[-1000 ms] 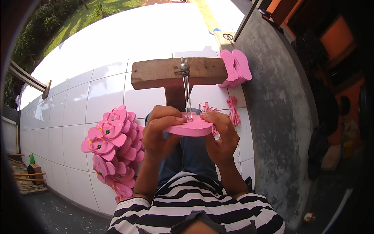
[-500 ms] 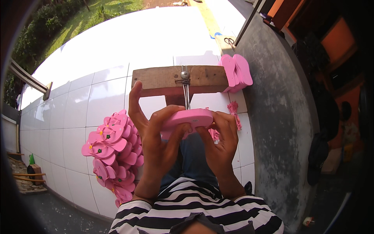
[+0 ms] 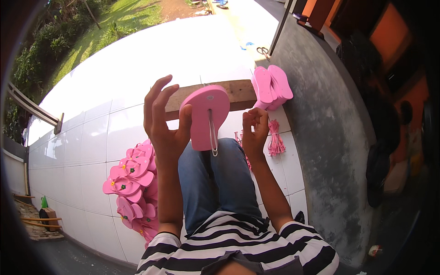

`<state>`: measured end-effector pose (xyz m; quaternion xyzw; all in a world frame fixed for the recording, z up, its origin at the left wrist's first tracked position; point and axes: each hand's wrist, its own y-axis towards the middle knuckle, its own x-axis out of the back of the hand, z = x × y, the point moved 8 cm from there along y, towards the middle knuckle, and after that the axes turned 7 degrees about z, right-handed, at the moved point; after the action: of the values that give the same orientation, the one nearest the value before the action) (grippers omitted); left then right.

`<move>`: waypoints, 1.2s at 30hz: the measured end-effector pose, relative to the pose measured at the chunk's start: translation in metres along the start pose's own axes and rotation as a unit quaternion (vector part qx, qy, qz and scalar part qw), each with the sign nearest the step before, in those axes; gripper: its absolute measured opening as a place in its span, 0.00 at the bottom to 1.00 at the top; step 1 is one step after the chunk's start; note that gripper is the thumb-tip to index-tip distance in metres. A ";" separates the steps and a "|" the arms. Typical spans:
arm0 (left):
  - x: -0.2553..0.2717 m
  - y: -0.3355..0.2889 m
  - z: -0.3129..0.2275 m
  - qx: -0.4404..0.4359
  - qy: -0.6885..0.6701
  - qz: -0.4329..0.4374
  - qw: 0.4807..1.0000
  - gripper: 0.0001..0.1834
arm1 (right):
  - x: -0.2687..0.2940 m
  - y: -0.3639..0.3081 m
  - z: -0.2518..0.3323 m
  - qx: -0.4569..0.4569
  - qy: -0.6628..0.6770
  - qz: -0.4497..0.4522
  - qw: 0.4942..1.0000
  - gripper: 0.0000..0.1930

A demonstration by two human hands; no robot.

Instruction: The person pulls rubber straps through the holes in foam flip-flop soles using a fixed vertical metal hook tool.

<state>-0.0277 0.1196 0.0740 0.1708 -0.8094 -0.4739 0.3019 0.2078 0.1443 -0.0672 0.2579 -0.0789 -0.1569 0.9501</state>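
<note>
In front of me a pink flip-flop sole [image 3: 200, 123] stands tilted against a wooden crossbar [image 3: 238, 94]. A doubled metal wire [image 3: 212, 126] comes out through a hole in its middle, and its looped end hangs over the lower edge. My left hand [image 3: 166, 112] is at the sole's left side, its fingers spread and raised, the thumb over the sole's edge. To the right of the sole, apart from it, my right hand [image 3: 255, 130] has its fingers curled together; whether anything is between the fingertips is hidden.
A pile of pink flip-flops with flower decorations [image 3: 130, 178] lies on the white tiles at left. Stacked pink soles [image 3: 273, 87] stand beyond the crossbar's right end, near scissors [image 3: 263, 51]. Bundled pink straps [image 3: 276, 140] lie right of my right hand. A grey wall [image 3: 316, 137] runs along the right.
The sole went from being gripped in both hands to hanging on the wire, which now pokes through it. My right hand let go and moved right; my left fingers opened.
</note>
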 end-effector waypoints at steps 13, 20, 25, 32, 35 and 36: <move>-0.045 0.020 0.001 0.019 0.111 0.111 0.987 0.20 | 0.183 0.147 -0.322 -0.182 -0.511 -0.063 0.838 0.40; -0.050 0.021 -0.006 0.011 0.109 0.091 0.990 0.22 | 0.215 0.147 -0.381 -0.321 -0.511 0.031 0.797 0.44; -0.041 0.018 0.000 0.013 0.125 0.079 0.989 0.22 | 0.170 0.132 -0.316 -0.313 -0.513 -0.008 0.799 0.41; -0.045 0.016 0.002 0.023 0.113 0.077 0.990 0.18 | 0.167 0.021 -0.281 -0.419 0.367 -0.156 0.816 0.31; -0.041 0.018 -0.001 0.026 0.116 0.076 0.990 0.17 | 0.130 -0.064 -0.196 -0.341 0.517 -0.012 0.785 0.33; -0.040 0.019 -0.002 0.029 0.116 0.078 0.990 0.17 | 0.124 -0.085 -0.175 -0.317 0.548 0.013 0.774 0.36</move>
<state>0.0039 0.1504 0.0783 0.1693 -0.7930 -0.4023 0.4250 0.3430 0.1139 -0.2518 -0.0167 0.5060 0.0077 0.8623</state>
